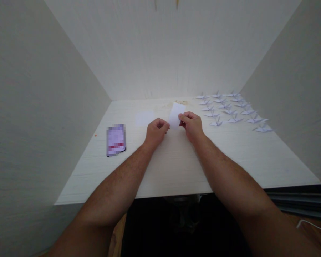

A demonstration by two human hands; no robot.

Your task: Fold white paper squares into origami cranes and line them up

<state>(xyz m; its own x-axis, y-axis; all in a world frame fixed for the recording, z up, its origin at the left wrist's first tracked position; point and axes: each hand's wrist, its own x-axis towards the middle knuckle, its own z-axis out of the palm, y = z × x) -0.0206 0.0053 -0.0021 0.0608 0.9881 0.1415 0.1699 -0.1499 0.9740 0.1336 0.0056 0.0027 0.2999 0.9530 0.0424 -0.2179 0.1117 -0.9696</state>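
A small white sheet of paper (176, 111) is held up just above the table, tilted slightly. My right hand (192, 125) pinches its right side between thumb and fingers. At the paper's lower left corner, the closed fingertips of my left hand (157, 132) touch its edge in a pinch. More white paper (144, 117) lies flat on the table behind my left hand, hard to tell from the pale surface. Several folded white paper cranes (234, 119) stand in rows to the right of my right hand.
A device with a blurred purple screen (116, 140) lies on the left of the white table (173, 171). Near it is a tiny orange speck (95, 135). Pale panels wall in the table at the left, back and right. A white cable (310, 223) shows at lower right.
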